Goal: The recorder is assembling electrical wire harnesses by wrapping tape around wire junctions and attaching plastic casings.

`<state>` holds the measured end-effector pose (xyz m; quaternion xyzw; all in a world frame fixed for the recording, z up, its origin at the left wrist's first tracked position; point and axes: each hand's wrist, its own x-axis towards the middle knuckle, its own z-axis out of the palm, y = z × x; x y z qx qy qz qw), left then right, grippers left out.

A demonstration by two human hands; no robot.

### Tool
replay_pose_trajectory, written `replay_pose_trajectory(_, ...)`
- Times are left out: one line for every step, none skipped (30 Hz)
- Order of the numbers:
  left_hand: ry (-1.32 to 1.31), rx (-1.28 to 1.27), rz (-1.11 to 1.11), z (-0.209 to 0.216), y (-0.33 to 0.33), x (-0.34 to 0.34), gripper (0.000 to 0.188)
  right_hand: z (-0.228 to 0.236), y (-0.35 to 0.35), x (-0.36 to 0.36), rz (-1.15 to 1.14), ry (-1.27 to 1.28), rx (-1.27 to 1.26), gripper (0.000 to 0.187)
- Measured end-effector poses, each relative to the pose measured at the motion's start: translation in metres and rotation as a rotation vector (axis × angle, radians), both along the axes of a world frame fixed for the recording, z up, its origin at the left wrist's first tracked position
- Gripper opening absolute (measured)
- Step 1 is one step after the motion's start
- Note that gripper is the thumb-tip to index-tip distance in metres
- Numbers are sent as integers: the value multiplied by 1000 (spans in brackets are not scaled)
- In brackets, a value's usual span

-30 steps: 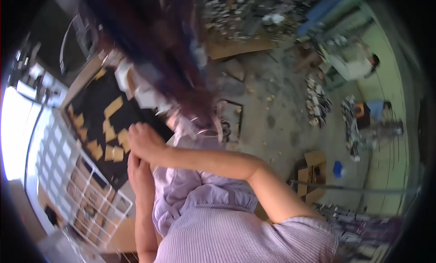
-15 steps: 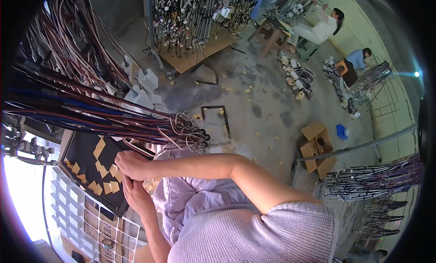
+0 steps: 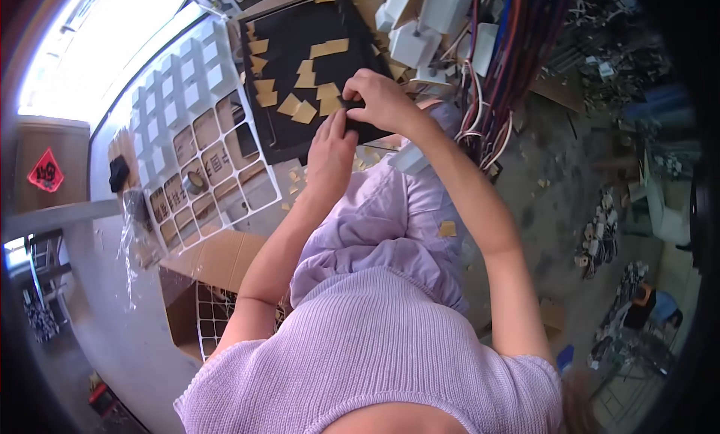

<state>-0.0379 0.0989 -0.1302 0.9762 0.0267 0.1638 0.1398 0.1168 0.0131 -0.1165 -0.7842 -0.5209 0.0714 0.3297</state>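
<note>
Both hands work over a black board (image 3: 281, 134) scattered with small yellow rectangular pieces (image 3: 306, 78). My left hand (image 3: 332, 160) reaches to the board's near edge, its fingers stretched out side by side and pointing away from me. Just right of it is my right hand (image 3: 384, 104), fingers bent, with a gap between thumb and forefinger. Its thumb tip nearly meets the left fingertips. A yellow piece (image 3: 328, 104) lies beside the right forefinger. Nothing held shows in either hand. The undersides of the left fingers are hidden.
A bundle of dark cables (image 3: 517, 44) with white box-shaped parts (image 3: 415, 44) hangs at the upper right. On the left stands a white grid rack (image 3: 255, 202) above an open cardboard box (image 3: 217, 254). A yellow piece (image 3: 448, 228) lies on my lap's right side. Another person (image 3: 656, 306) sits far right.
The view has turned, so the board sits higher and more central and the cable bundle appears at upper right. Both hands stay at the board; the right fingers now show a gap.
</note>
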Motion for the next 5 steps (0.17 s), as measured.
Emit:
replay_pose_trajectory(20, -6, 2, 1, 0, 0, 14, 3, 2, 0, -12, 19, -10, 20)
replay_pose_trajectory(26, -22, 1, 1, 0, 0, 14, 5, 3, 2, 6, 19, -10, 17)
replay_pose_trajectory(18, -18, 5, 1, 1, 0, 14, 6, 4, 4, 0, 12, -27, 15)
replay_pose_trajectory(15, -27, -6, 1, 1, 0, 14, 6, 6, 6, -25, 6, -63, 10)
replay_pose_trajectory(15, -35, -19, 1, 1, 0, 14, 5, 8, 7, -64, 26, -107, 11)
